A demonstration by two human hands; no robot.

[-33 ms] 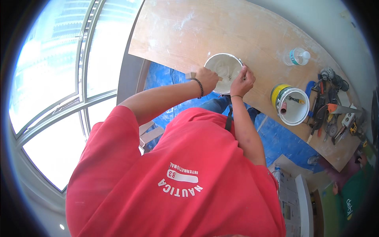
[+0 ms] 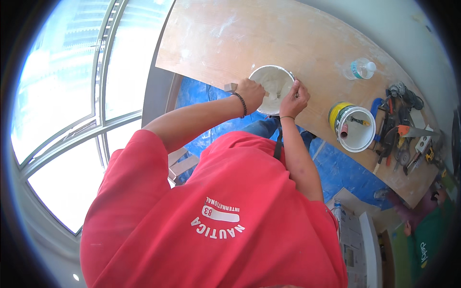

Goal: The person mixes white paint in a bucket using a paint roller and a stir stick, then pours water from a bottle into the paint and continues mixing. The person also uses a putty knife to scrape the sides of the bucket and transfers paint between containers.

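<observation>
A white bucket (image 2: 264, 76) holding pale, thick material stands at the near edge of the wooden tabletop (image 2: 225, 33). My left hand (image 2: 250, 96) is closed on a wooden stick-like tool (image 2: 230, 87), whose far part reaches into the bucket. On the bucket's right side, my right hand (image 2: 295, 100) grips the rim with curled fingers and raised thumb.
A yellow-banded bucket (image 2: 338, 113) with roller and brush, a plastic bottle (image 2: 361, 68) and piled tools (image 2: 403, 134) are right of me. Blue sheeting (image 2: 336, 173) lies below; windows (image 2: 62, 96) are left. Part of what appears another person (image 2: 422, 230) shows lower right.
My left hand and the tool in it have shifted very slightly upward. My right hand stays on the bucket rim.
</observation>
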